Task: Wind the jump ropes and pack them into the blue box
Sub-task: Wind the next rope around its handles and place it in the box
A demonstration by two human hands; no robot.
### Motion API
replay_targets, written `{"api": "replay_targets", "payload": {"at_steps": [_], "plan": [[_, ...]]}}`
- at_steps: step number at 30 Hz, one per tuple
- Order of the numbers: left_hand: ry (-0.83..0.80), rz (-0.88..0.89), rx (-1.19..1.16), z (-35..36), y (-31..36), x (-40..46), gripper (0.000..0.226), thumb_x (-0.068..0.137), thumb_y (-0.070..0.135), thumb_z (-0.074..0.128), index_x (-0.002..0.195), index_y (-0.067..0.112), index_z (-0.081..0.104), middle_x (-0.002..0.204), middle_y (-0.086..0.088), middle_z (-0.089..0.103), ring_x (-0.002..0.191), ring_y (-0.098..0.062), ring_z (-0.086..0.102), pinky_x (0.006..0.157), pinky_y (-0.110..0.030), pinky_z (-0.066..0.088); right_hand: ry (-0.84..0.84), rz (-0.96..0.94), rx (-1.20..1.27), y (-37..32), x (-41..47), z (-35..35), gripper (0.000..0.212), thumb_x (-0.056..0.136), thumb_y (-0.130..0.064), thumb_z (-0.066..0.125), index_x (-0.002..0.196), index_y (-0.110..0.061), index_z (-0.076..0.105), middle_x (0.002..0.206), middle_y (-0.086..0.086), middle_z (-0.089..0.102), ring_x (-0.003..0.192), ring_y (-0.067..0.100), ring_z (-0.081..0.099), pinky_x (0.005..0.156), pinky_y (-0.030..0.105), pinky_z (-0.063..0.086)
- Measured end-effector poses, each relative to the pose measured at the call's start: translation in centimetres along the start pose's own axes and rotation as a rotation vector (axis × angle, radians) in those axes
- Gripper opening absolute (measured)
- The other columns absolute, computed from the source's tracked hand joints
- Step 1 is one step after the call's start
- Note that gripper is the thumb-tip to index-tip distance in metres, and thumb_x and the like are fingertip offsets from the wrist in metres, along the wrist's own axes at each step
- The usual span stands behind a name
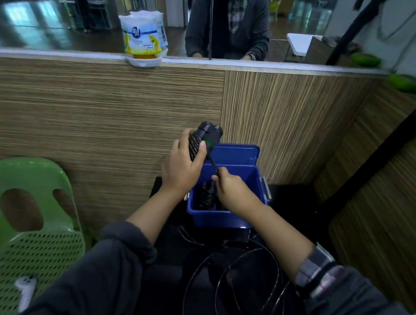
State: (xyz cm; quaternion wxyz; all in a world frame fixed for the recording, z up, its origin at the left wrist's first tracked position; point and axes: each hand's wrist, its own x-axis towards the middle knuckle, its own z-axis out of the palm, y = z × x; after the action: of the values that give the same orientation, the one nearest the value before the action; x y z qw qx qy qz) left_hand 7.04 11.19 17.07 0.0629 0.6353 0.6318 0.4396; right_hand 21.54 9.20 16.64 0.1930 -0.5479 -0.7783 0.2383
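Down low in the lap, loose black cord (243, 270) looping wide, plenty left to wind. Up a little, right hand (234, 191) pinching that cord taut and feeding it toward the handles. Left hand (181, 165) wrapped round the paired jump rope handles (207, 137), coils stacking up under the fingers, handle tops poking out above. Just beyond, blue box (220, 216) open on a dark surface, lid up at the back, one wound rope (206, 196) lying inside already. So by the look of it: one packed, one about half wound, packing and closing to come. Off to the left, green plastic chair (26, 206) with a small white gadget (25, 292) on the seat. Farther back, wood-grain partition (102, 110), wet-wipes pack (142, 39) perched on its ledge. Behind that, a seated person in a dark coat and a shiny-floored hall.
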Motion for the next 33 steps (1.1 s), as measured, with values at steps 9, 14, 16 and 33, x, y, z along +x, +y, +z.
{"api": "replay_targets", "payload": {"at_steps": [9, 14, 16, 33], "plan": [[-0.115, -0.078, 0.349, 0.8, -1.5, -0.4, 0.06, 0.097, 0.052, 0.037, 0.146, 0.019, 0.031, 0.12, -0.014, 0.051, 0.096, -0.036, 0.061, 0.069, -0.034, 0.034, -0.091, -0.018, -0.469, -1.2, -1.1, 0.5, 0.021, 0.093, 0.002, 0.043, 0.113, -0.002, 0.046, 0.112, 0.018, 0.059, 0.098, 0.034, 0.062, 0.066, 0.034, 0.038], [-0.265, -0.046, 0.533, 1.3, -2.6, -1.4, 0.062, 0.097, 0.055, 0.035, 0.148, 0.021, 0.029, 0.125, -0.015, 0.049, 0.094, -0.037, 0.063, 0.067, -0.036, 0.04, -0.116, -0.09, -0.344, -0.9, -1.0, -0.8, 0.007, 0.095, -0.01, 0.044, 0.09, -0.006, 0.047, 0.086, 0.016, 0.057, 0.075, 0.033, 0.056, 0.061, 0.036, 0.042], [-0.325, 0.019, 0.564, 1.4, -3.1, -2.1, 0.062, 0.097, 0.055, 0.035, 0.149, 0.021, 0.029, 0.125, -0.013, 0.051, 0.094, -0.035, 0.063, 0.065, -0.034, 0.04, -0.071, -0.123, -0.21, -0.3, -1.1, -0.8, 0.013, 0.092, -0.014, 0.049, 0.089, -0.002, 0.053, 0.083, 0.015, 0.063, 0.074, 0.032, 0.061, 0.066, 0.04, 0.051], [-0.438, 0.371, 0.427, 2.1, -3.3, -5.6, 0.076, 0.088, 0.062, 0.02, 0.148, 0.018, 0.035, 0.112, -0.002, 0.057, 0.079, -0.022, 0.064, 0.058, -0.035, 0.051, -0.091, 0.016, 0.416, 1.2, -0.2, -5.5, 0.045, 0.079, -0.04, 0.072, 0.074, 0.004, 0.066, 0.059, 0.017, 0.068, 0.05, 0.022, 0.066, 0.05, 0.024, 0.051]]}}
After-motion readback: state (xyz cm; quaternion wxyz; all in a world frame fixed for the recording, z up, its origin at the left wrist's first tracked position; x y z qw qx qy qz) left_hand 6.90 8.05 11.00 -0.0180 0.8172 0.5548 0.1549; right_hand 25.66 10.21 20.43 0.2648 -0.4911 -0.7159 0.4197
